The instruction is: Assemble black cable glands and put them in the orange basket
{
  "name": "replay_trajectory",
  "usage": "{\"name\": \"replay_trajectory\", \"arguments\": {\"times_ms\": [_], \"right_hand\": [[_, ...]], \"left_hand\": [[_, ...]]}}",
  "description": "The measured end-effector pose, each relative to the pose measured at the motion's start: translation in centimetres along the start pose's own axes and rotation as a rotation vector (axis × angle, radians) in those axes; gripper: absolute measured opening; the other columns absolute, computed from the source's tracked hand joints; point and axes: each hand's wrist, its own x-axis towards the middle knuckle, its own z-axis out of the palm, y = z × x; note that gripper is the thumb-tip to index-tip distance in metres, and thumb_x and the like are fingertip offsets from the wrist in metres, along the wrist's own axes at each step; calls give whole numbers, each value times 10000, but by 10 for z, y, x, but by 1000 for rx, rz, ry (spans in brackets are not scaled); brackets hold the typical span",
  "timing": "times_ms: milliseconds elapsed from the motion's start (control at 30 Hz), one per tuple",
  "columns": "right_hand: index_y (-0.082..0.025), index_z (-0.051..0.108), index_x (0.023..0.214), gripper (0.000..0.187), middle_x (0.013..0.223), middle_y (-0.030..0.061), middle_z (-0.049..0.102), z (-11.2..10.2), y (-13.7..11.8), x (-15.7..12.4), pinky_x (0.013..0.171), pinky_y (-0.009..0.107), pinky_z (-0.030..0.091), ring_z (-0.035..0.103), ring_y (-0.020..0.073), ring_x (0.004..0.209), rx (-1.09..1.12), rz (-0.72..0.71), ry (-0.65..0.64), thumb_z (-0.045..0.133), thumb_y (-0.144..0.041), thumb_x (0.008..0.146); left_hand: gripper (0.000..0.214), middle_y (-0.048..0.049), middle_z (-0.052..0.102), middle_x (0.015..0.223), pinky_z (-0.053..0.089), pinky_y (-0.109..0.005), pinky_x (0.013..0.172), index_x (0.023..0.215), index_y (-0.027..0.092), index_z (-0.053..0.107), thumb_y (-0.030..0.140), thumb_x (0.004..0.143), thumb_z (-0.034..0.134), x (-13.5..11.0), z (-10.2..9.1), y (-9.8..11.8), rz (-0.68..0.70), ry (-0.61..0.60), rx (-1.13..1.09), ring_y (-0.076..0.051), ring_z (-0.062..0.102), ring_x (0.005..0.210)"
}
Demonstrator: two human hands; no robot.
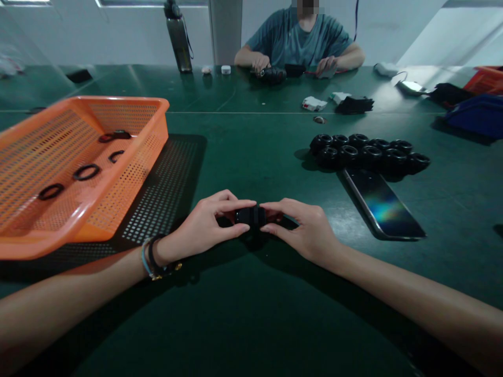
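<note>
A small black cylindrical part (251,215) is held just above the green table (236,314), in the middle of the view. My left hand (214,222) pinches its left end between thumb and fingers. On its right end, my right hand (301,225) is closed in the same kind of pinch. A darker band or seam runs around the part between the two hands; whether it is one piece or two I cannot tell. Several glossy black rounded parts with ring-shaped openings (369,154) stand in two rows beyond my right hand.
An orange perforated basket (135,183) with several black rings (86,172) stands at the left. A phone (383,204) lies at the right. Across the table sits a person (301,44) handling dark parts. A bottle (179,42) and a blue bin (477,115) are farther off.
</note>
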Motion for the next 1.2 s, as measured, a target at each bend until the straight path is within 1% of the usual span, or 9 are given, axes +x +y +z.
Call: {"name": "replay_trajectory", "arguments": {"times_ms": [167, 333, 467, 567, 833, 1067, 1200], "right_hand": [[-136, 659, 1004, 246, 856, 73, 727, 0, 1, 0, 661, 301, 555, 664, 173, 756, -9, -40, 6, 681, -152, 759], [-151, 656, 1000, 230, 876, 69, 729, 1, 2, -1, 681, 315, 553, 667, 183, 787, -31, -82, 32, 659, -147, 770], [-156, 644, 1009, 235, 839, 56, 720, 1, 1, -1, 647, 301, 551, 661, 170, 735, -46, -62, 47, 657, -158, 774], [-160, 642, 983, 214, 813, 44, 712, 0, -1, 0, 624, 287, 548, 655, 159, 700, -51, -51, 43, 662, -160, 770], [-159, 644, 965, 193, 801, 41, 715, 1, 0, 0, 618, 281, 549, 654, 155, 690, -56, -56, 38, 666, -162, 773], [-166, 652, 969, 193, 806, 38, 719, -1, -1, 0, 626, 283, 552, 656, 153, 692, -47, -38, 14, 667, -167, 777], [-151, 659, 964, 196, 804, 45, 721, 0, -1, 0, 622, 279, 550, 653, 154, 691, -33, -39, 7, 675, -155, 768]], "left_hand": [[344, -18, 559, 891, 493, -227, 655, 1116, 194, 651, 231, 774, 641, 1, 0, 1, -12, -3, -17, -119, 554, 754], [340, -14, 556, 883, 490, -214, 635, 1108, 184, 654, 229, 772, 642, 0, 1, 1, -18, 12, -15, -103, 540, 719], [338, -14, 561, 886, 495, -220, 646, 1116, 204, 651, 236, 779, 638, 0, 1, 0, -14, 7, 0, -110, 553, 740], [339, -16, 563, 888, 498, -225, 657, 1118, 197, 650, 233, 781, 637, 0, 0, -1, -1, 1, 6, -113, 560, 747], [336, -20, 560, 887, 499, -222, 661, 1111, 166, 650, 225, 780, 635, 1, 0, 2, -8, -2, 6, -112, 562, 746], [333, -19, 565, 886, 498, -229, 664, 1104, 187, 656, 242, 776, 638, 1, -1, 1, -6, -6, 12, -119, 563, 754], [336, -18, 564, 882, 493, -223, 658, 1106, 188, 656, 252, 776, 641, 1, -1, 1, -2, -10, 30, -117, 561, 753]]}}
